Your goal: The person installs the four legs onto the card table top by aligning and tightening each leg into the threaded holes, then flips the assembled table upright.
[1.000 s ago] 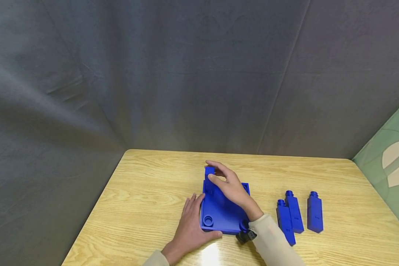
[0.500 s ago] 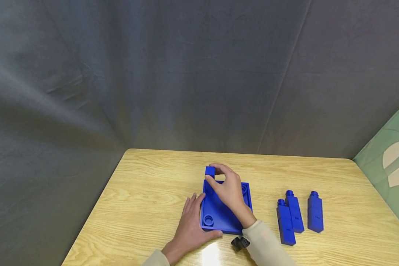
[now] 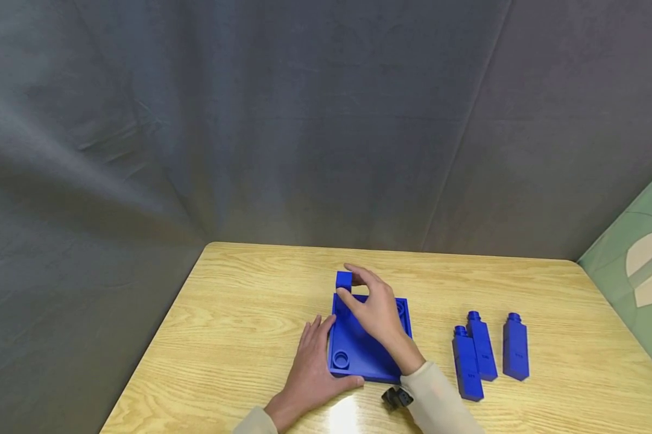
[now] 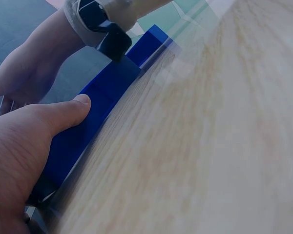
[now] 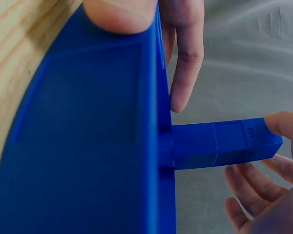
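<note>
Wood-grain tabletop (image 3: 239,307): your right hand (image 3: 377,306) pinches the blue post (image 3: 344,280) upright at the tray's (image 3: 362,345) far-left corner, left hand (image 3: 312,371) splayed round the near-left

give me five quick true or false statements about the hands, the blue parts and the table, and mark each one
1. The right hand holds a blue post at the far left corner of the blue tray. True.
2. The left hand touches the tray's far right corner. False: the left hand is at its near left corner.
3. A round socket shows in the tray's near left corner. True.
4. All three loose posts are to the left of the tray. False: the loose posts are to its right.
5. Grey cloth covers the tabletop. False: the wood-grain tabletop is uncovered; the grey cloth is behind it.
</note>
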Motion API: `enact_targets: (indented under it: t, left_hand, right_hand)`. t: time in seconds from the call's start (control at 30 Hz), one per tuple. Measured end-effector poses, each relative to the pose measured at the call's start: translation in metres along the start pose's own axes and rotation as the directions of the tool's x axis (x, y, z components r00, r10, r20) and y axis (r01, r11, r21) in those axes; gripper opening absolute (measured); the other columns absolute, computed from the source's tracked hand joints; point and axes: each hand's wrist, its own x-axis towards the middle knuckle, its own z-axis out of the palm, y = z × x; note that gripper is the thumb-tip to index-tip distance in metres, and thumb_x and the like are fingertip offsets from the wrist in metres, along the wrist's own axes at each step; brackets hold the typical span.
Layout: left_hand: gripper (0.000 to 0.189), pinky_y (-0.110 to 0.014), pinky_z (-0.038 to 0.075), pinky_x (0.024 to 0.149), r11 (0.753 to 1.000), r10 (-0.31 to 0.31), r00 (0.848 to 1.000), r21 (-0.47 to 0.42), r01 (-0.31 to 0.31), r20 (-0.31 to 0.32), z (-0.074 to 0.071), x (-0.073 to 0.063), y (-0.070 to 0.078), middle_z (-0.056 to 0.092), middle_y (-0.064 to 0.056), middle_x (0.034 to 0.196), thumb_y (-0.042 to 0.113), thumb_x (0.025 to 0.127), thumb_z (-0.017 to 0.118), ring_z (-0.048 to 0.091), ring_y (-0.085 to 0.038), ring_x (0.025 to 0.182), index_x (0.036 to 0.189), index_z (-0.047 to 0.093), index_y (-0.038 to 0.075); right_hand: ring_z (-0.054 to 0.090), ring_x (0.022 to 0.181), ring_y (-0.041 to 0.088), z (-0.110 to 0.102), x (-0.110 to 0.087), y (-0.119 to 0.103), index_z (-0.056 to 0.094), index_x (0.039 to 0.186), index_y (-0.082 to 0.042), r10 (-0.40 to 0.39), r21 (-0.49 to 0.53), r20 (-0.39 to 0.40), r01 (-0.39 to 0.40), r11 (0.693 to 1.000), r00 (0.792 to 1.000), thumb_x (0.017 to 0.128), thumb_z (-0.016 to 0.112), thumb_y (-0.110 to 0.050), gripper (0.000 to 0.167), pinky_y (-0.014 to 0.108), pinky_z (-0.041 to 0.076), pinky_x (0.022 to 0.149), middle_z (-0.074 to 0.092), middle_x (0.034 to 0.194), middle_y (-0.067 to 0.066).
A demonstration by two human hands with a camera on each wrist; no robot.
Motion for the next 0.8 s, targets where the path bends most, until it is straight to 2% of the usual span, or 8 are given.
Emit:
enact_targets:
  t: [0.13, 0.3, 0.47, 0.67, 0.8]
  left_hand:
    - [0.13, -0.069, 0.021, 0.135, 1.0, -0.019, 1.0, -0.001, 0.019, 0.013, 0.0, 0.0, -0.001, 0.039, -0.019, 0.176, 0.072, 0.074, 0.091, 0.023, -0.048, 0.167, 0.172, 0.034, 0.009]
    - [0.13, -0.068, 0.02, 0.135, 1.0, -0.023, 1.0, -0.003, 0.024, 0.019, 0.001, 0.001, -0.001, 0.039, -0.019, 0.176, 0.071, 0.074, 0.092, 0.023, -0.048, 0.167, 0.173, 0.034, 0.01]
    - [0.13, -0.07, 0.021, 0.134, 1.0, -0.028, 0.999, -0.006, 0.029, 0.017, 0.001, 0.001, 0.001, 0.038, -0.019, 0.176, 0.07, 0.074, 0.093, 0.023, -0.048, 0.167, 0.173, 0.033, 0.011]
    - [0.13, -0.071, 0.023, 0.133, 0.999, -0.035, 0.999, -0.008, 0.035, 0.017, 0.001, 0.001, 0.001, 0.037, -0.021, 0.176, 0.071, 0.073, 0.093, 0.023, -0.051, 0.166, 0.173, 0.034, 0.012]
    - [0.131, -0.071, 0.023, 0.133, 0.999, -0.041, 0.999, -0.004, 0.041, 0.015, 0.002, 0.001, 0.001, 0.036, -0.02, 0.177, 0.071, 0.072, 0.094, 0.023, -0.051, 0.166, 0.173, 0.033, 0.013]
  right_hand:
    - [0.072, 0.121, 0.042, -0.007, -0.004, -0.002, 0.067, 0.151, -0.006, -0.024, -0.034, -0.013, 0.024, 0.999, 1.0, 0.098, 0.086, -0.018, 0.058, 0.066, 0.056, 0.105, 0.075, 0.13, 0.021]
    - [0.072, 0.12, 0.039, -0.025, -0.01, -0.004, 0.069, 0.148, -0.006, -0.075, -0.113, -0.071, 0.066, 0.991, 0.995, 0.098, 0.085, -0.018, 0.055, 0.065, 0.045, 0.11, 0.077, 0.129, 0.018]
    - [0.071, 0.118, 0.041, -0.046, -0.018, -0.002, 0.07, 0.146, -0.005, -0.137, -0.172, -0.112, 0.116, 0.978, 0.984, 0.098, 0.084, -0.016, 0.052, 0.065, 0.041, 0.111, 0.079, 0.125, 0.018]
    - [0.072, 0.112, 0.04, -0.073, -0.033, 0.002, 0.071, 0.143, -0.005, -0.2, -0.215, -0.146, 0.166, 0.962, 0.969, 0.094, 0.087, -0.009, 0.052, 0.06, 0.041, 0.104, 0.079, 0.121, 0.018]
    - [0.071, 0.109, 0.038, -0.091, -0.044, 0.004, 0.072, 0.143, -0.007, -0.207, -0.241, -0.172, 0.162, 0.957, 0.963, 0.091, 0.087, -0.005, 0.054, 0.055, 0.041, 0.099, 0.078, 0.118, 0.016]
